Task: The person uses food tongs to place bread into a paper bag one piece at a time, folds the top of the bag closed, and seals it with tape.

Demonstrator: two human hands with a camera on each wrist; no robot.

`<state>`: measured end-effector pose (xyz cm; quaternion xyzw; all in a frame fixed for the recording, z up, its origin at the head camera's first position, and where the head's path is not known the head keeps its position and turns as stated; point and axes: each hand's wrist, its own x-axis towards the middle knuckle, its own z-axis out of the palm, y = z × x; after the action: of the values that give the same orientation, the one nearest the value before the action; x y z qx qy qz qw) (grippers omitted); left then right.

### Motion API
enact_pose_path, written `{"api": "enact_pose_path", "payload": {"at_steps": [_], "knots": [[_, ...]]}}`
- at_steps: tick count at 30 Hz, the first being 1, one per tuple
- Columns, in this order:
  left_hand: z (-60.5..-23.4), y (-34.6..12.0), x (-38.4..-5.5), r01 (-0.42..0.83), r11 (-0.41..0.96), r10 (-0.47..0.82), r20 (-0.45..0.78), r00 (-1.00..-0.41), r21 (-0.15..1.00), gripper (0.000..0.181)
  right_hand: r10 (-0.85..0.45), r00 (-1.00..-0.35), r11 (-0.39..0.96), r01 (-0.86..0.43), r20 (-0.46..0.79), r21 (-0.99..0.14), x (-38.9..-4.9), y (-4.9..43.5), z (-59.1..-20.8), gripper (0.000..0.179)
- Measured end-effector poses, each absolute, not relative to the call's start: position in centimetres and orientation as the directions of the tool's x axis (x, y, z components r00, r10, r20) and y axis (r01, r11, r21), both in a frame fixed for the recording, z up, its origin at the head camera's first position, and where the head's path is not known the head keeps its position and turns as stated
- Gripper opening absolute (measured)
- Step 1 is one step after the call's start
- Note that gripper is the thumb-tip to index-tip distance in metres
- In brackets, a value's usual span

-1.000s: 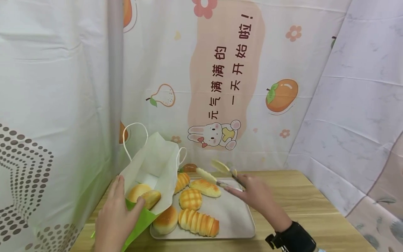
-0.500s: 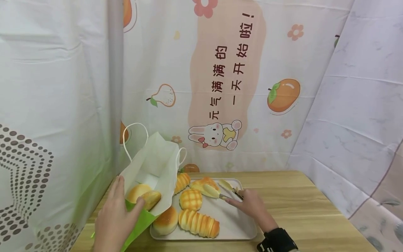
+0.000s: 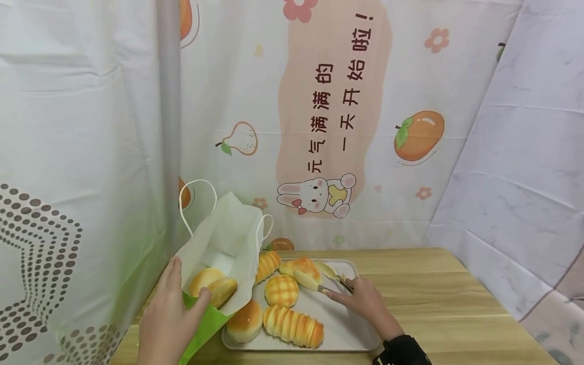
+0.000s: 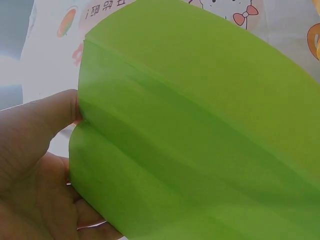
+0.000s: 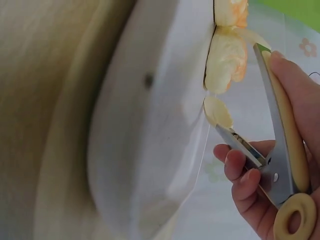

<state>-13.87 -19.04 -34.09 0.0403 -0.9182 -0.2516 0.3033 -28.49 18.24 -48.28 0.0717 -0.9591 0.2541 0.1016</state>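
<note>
My left hand (image 3: 166,314) holds the rim of a white-lined green paper bag (image 3: 230,223), its thumb reaching into the mouth. In the left wrist view, thumb and fingertips pass behind the rim of the green paper (image 4: 190,130). The bag leans with its mouth toward me; a round bun (image 3: 205,279) and a smaller oval bread (image 3: 222,292) lie inside. My right hand (image 3: 365,301) grips food tongs (image 5: 282,120) with cream tips. The tips stand on either side of a golden bread (image 3: 302,266) at the tray's back; whether both touch it, I cannot tell.
On the pale tray (image 3: 347,332) are also a checked bun (image 3: 281,290), a ridged roll (image 3: 294,326), a round bun (image 3: 245,322) and another ridged roll (image 3: 268,266) partly behind the bag. The wooden table (image 3: 424,294) extends right, with printed curtains (image 3: 356,223) behind.
My right hand has lowered the tongs from above the tray to the bread at its back, and their tips now straddle it. The left hand stays on the bag.
</note>
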Motion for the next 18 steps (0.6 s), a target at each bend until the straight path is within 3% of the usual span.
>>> {"api": "enact_pose_path", "payload": {"at_steps": [7,13,18], "knots": [[-34.1,-19.0,-13.9,0.08,0.868,-0.229,0.538,-0.811,0.49,0.076,-0.071,-0.973,0.863,-0.171,0.22,-0.476,-28.1,18.1,-48.1,0.074],[-34.1,-19.0,-13.9,0.072,0.868,-0.227,0.521,-0.823,0.491,0.076,-0.073,-0.968,0.87,-0.18,0.241,-0.459,-27.3,18.5,-47.8,0.054],[-34.1,-19.0,-13.9,0.079,0.871,-0.222,0.533,-0.817,0.484,0.076,-0.056,-0.973,0.869,-0.158,0.224,-0.47,-26.1,19.7,-47.6,0.054]]}}
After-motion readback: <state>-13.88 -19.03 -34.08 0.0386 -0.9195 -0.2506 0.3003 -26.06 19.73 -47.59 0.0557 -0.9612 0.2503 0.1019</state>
